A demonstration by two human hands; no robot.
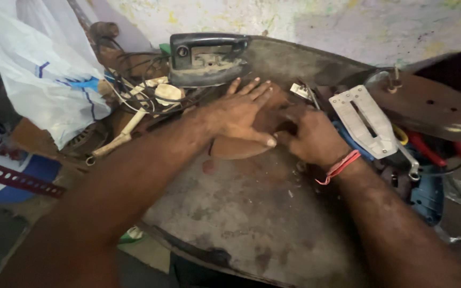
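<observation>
Head view — left hand [241, 109] flat, fingers spread on brown plate [236, 146]; right hand [310, 136] curled, knuckles up — grip unclear.

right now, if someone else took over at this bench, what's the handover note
Left hand: open, palm flat, pressing down on a brown flat plate on the worn metal worktop.
Right hand: curled at the plate's right edge, fingers tucked in; what they grip is hidden.
Nearby: an old electric iron body just behind the left hand, a grey slotted metal plate right of the right hand, a spanner and red-handled pliers beyond it, tangled cords at left.
Done: plate laid flat and held.
Left: cannot tell.
</observation>
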